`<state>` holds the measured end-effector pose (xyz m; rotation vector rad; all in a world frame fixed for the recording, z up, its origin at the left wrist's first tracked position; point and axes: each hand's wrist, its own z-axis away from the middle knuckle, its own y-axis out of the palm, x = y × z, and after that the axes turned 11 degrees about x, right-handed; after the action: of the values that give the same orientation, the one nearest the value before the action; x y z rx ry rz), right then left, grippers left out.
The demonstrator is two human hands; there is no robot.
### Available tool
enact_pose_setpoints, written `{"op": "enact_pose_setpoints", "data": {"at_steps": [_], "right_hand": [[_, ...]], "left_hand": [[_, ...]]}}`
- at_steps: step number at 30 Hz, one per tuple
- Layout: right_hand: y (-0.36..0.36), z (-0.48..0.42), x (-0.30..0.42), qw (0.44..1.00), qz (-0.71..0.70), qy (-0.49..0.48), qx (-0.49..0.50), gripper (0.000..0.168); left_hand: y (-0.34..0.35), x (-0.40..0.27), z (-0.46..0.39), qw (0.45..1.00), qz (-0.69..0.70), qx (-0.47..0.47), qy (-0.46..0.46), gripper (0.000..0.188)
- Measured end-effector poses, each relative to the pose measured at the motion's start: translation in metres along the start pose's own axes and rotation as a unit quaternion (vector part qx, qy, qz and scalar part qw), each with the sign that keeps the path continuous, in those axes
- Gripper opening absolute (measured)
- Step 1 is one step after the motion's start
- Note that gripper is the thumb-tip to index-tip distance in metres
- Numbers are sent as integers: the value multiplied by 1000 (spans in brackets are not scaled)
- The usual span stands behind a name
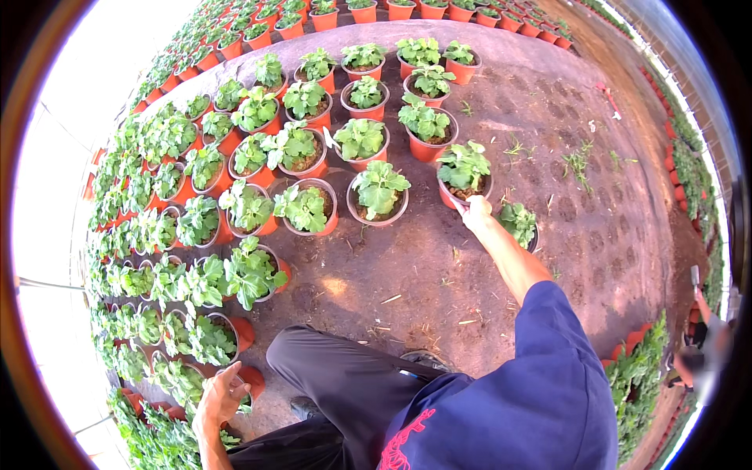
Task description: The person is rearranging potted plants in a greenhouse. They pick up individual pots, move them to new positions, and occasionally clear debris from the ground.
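Observation:
My right hand (pixel 474 212) grips the near rim of an orange plastic pot holding a leafy green plant (pixel 464 166), right of centre. Just below it, partly behind my forearm, stands another potted plant (pixel 518 223) in a darker-looking pot. My left hand (pixel 222 392) is at the lower left beside an orange pot (pixel 252 382), fingers partly curled; whether it touches or holds that pot is unclear. Left of my right hand, a potted plant (pixel 379 194) stands on the dark ground sheet (pixel 405 276).
Rows of orange potted plants (pixel 305 205) fill the left side, with more along the far edge (pixel 326 20). Cut green weeds (pixel 578 164) lie on the sheet at the right. Taller plants (pixel 637 376) grow at the lower right; beyond them, another person (pixel 702 346) is at the far right edge.

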<state>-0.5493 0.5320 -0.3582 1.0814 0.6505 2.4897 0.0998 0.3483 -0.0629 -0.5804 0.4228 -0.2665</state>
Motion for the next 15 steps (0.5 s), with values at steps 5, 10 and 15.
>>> {"op": "enact_pose_setpoints", "data": {"at_steps": [5,10,15], "right_hand": [[-1,-5,-10,997,65,0,-44,51],[13,16,-6,996,29,76,23,46],[11,27,-15,996,51,46,50,53]], "left_hand": [[0,-18,-15,1000,-4,14,2,59],[-2,-8,-7,1000,20,-3,-1,57],[-4,-3,-10,999,10,-19,46,56]]}}
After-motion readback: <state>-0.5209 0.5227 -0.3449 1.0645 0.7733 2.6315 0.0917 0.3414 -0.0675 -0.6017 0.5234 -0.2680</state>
